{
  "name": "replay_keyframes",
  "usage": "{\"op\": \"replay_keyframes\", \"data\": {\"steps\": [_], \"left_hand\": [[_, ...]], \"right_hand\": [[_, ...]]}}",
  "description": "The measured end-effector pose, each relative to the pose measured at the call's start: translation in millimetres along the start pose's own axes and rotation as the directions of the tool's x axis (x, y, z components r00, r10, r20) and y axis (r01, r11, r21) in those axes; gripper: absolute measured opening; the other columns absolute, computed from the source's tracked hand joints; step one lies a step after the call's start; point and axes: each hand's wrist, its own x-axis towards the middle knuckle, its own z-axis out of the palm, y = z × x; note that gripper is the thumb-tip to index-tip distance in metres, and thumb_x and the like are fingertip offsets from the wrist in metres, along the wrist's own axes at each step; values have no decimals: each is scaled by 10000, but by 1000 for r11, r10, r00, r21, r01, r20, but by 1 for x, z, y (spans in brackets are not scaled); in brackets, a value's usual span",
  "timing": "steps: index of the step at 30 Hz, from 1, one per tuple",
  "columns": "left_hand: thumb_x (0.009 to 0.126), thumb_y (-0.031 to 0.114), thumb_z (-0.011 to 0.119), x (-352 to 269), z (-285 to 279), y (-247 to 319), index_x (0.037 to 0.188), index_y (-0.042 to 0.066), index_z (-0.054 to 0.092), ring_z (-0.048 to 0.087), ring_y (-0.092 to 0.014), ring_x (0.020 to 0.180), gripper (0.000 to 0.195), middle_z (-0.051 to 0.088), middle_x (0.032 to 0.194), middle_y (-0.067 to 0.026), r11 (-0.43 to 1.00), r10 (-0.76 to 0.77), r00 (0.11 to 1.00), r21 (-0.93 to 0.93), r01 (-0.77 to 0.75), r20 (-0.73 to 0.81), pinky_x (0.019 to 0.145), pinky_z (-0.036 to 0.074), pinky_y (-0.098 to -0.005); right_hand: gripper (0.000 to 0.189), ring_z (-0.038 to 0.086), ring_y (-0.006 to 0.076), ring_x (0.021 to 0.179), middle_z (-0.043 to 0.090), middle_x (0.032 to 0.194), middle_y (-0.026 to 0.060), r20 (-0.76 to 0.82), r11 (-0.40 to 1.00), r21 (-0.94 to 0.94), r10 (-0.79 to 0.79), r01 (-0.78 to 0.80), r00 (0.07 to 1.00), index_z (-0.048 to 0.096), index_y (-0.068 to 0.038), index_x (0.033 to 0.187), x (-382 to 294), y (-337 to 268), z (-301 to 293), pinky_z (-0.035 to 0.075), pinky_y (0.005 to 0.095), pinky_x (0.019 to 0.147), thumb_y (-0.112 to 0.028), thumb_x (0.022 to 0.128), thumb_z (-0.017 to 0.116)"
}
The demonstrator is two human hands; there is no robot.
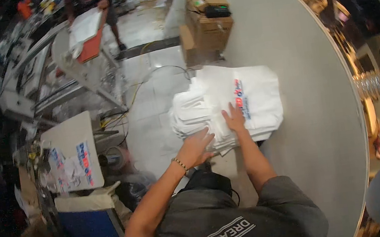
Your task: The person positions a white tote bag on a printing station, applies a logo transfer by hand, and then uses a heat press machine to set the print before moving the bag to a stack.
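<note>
In front of me is a stack of white plastic carrier bags [258, 91] with red and blue printing on the top one. Their handle ends [189, 109] fan out unevenly to the left. My right hand [235, 118] lies on the top bag with its fingers spread, beside the printing. At the stack's near left edge is my left hand [195, 148], a beaded bracelet [180, 165] on its wrist. Its thumb and fingers stand apart, but whether they pinch any bag edges is unclear. What supports the stack is mostly hidden beneath it.
A long grey surface [303, 103] runs along the right. Beyond the stack stands a cardboard box [213, 32] with a black device [217, 11] on it. A metal-framed machine [75, 68] is at upper left, another person [103, 7] beside it. Cables [139, 85] cross the tiled floor.
</note>
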Motion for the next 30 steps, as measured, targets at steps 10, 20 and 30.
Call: {"op": "replay_keyframes", "data": {"steps": [10,20,30], "left_hand": [[964,296,696,-279,-31,36,1176,7,717,713,-338,1041,359,727,1152,-188,562,-820,521,-500,659,-236,921,550,-419],[933,188,745,-575,13,154,1004,5,734,685,-238,805,197,717,910,-131,110,-238,-733,-767,632,-637,757,531,-332],[779,478,834,-686,81,207,1368,-59,520,512,-426,1291,857,569,1369,-265,-592,38,-817,-671,446,-576,1076,421,-512]], "right_hand": [[229,638,357,1056,705,1075,173,-484,785,66,-515,616,708,712,-13,1050,-18,-160,-54,480,457,944,-217,945,706],[173,637,373,1027,693,1045,154,108,-116,716,-956,688,-273,697,-42,1018,-286,-412,81,508,461,898,-78,853,731],[216,569,380,1288,656,1299,155,-77,-481,807,-662,344,-745,719,-43,973,-503,-452,133,431,548,1099,-231,868,733]]}}
